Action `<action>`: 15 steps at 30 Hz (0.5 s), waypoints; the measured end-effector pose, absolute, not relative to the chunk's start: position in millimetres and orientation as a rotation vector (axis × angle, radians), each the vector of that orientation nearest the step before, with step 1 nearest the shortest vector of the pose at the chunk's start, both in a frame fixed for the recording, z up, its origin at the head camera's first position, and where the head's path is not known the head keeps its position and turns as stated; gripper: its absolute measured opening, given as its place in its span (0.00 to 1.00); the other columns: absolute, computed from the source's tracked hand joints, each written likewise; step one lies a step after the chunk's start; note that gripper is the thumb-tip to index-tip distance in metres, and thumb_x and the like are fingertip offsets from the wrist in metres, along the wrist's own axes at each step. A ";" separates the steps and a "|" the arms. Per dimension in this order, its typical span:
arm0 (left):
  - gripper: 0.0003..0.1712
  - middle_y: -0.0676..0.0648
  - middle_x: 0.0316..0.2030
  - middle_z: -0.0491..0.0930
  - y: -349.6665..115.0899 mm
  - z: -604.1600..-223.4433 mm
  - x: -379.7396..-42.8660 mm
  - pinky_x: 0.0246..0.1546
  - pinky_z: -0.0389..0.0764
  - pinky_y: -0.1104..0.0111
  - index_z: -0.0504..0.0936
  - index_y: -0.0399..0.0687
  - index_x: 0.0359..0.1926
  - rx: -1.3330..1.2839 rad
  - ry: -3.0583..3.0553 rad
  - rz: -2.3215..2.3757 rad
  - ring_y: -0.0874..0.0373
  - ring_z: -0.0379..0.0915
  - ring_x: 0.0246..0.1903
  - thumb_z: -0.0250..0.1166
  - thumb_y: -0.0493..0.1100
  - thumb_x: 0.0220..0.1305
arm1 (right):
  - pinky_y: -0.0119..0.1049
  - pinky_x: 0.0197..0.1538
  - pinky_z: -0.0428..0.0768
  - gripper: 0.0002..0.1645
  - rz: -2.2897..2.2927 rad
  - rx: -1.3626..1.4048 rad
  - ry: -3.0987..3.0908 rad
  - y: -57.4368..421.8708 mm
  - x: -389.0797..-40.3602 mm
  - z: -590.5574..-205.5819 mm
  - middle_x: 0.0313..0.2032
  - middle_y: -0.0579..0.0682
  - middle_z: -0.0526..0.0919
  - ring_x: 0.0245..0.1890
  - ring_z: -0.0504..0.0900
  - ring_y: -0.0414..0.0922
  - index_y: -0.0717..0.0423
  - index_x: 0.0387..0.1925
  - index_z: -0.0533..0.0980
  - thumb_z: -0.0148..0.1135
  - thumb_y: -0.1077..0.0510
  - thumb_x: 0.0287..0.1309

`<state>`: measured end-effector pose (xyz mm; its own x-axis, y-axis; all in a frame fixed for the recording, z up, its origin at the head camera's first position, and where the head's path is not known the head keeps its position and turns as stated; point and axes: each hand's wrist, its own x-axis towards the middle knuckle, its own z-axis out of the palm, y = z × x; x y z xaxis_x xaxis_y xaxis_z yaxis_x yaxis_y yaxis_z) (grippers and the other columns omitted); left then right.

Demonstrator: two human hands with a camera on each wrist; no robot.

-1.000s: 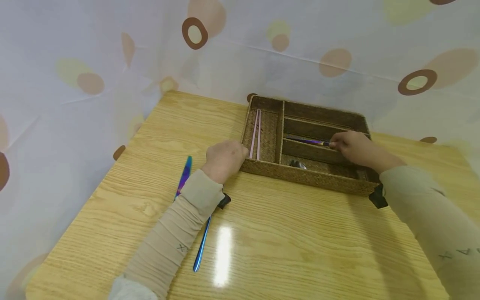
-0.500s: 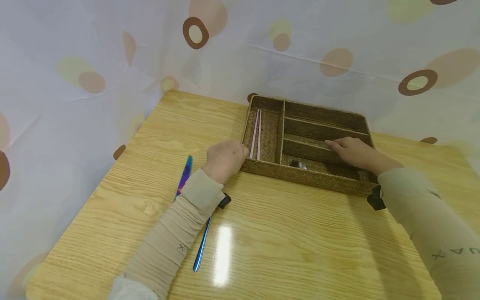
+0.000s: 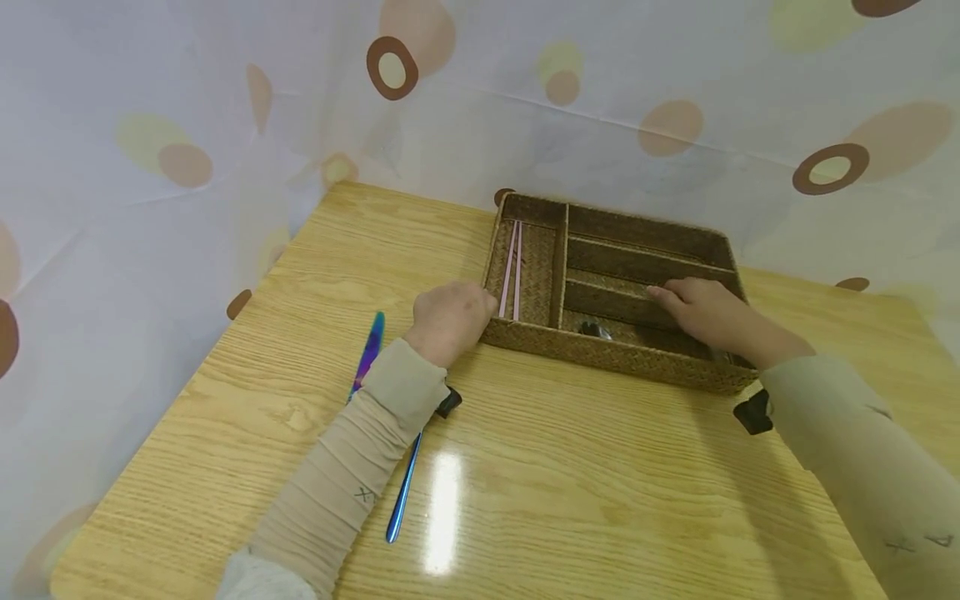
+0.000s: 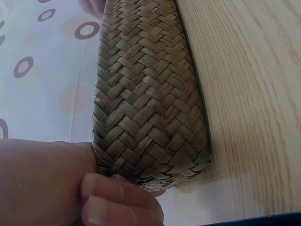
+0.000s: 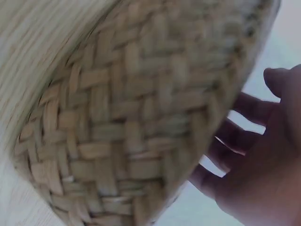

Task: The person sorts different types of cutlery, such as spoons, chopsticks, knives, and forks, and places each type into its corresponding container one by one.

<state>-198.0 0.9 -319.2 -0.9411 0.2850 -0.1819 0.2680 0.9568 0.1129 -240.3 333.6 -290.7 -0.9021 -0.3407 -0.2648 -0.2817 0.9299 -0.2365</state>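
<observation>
A woven cutlery tray (image 3: 615,354) with several compartments lies near the back of the table. My left hand (image 3: 452,319) grips its front left corner; the left wrist view shows fingers (image 4: 117,200) curled at the woven corner. Over the tray's right side is my right hand (image 3: 705,310), holding nothing visible, with thumb extended. In the right wrist view its fingers (image 5: 235,136) hang loosely past the rim. Pink chopsticks (image 3: 516,271) lie in the left compartment. A dark, shiny utensil end (image 3: 595,330) shows in the front compartment, the rest hidden.
Left of the tray, an iridescent knife blade (image 3: 369,354) lies on the wooden table (image 3: 585,483). A blue utensil handle (image 3: 403,492) sticks out from under my left forearm, which hides its other end. Behind the tray hangs a patterned cloth (image 3: 480,125).
One second ago my right hand held a purple utensil in the middle compartment. That utensil is out of sight now, and the hand has relaxed above the tray. My left hand stays put.
</observation>
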 end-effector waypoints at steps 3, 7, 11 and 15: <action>0.13 0.50 0.22 0.64 1.1 -318.9 -198.5 0.17 0.63 0.67 0.81 0.54 0.43 0.425 2.902 0.111 0.60 0.56 0.20 0.48 0.39 0.77 | 0.61 0.50 0.73 0.42 -0.319 -0.467 2.842 328.7 -230.3 -286.3 0.53 0.69 0.77 0.53 0.76 0.65 0.67 0.60 0.70 0.31 0.34 0.76; 0.13 0.49 0.23 0.67 1.0 -318.4 -198.9 0.18 0.63 0.67 0.81 0.55 0.45 0.439 2.892 0.086 0.60 0.57 0.20 0.50 0.37 0.76 | 0.51 0.43 0.71 0.37 -0.397 -0.463 2.906 320.3 -214.6 -280.7 0.48 0.61 0.77 0.46 0.75 0.56 0.61 0.57 0.72 0.33 0.34 0.75; 0.14 0.48 0.26 0.72 0.9 -318.5 -199.1 0.18 0.64 0.66 0.82 0.55 0.47 0.452 2.889 0.070 0.60 0.58 0.21 0.50 0.37 0.76 | 0.50 0.43 0.71 0.33 -0.471 -0.506 2.964 309.8 -198.9 -276.3 0.48 0.59 0.76 0.43 0.74 0.54 0.60 0.55 0.73 0.35 0.38 0.76; 0.15 0.48 0.30 0.77 0.6 -318.2 -198.7 0.18 0.66 0.66 0.81 0.57 0.52 0.462 2.884 0.050 0.60 0.60 0.21 0.51 0.37 0.75 | 0.47 0.40 0.72 0.27 -0.568 -0.595 3.032 295.9 -180.4 -272.8 0.44 0.56 0.77 0.38 0.73 0.50 0.60 0.52 0.76 0.39 0.44 0.78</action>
<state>-198.7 0.6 -318.2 -0.9264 0.3121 -0.2104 0.3047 0.9500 0.0679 -180.4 295.9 -272.8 -0.9282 -0.3656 0.0683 -0.3656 0.8629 -0.3489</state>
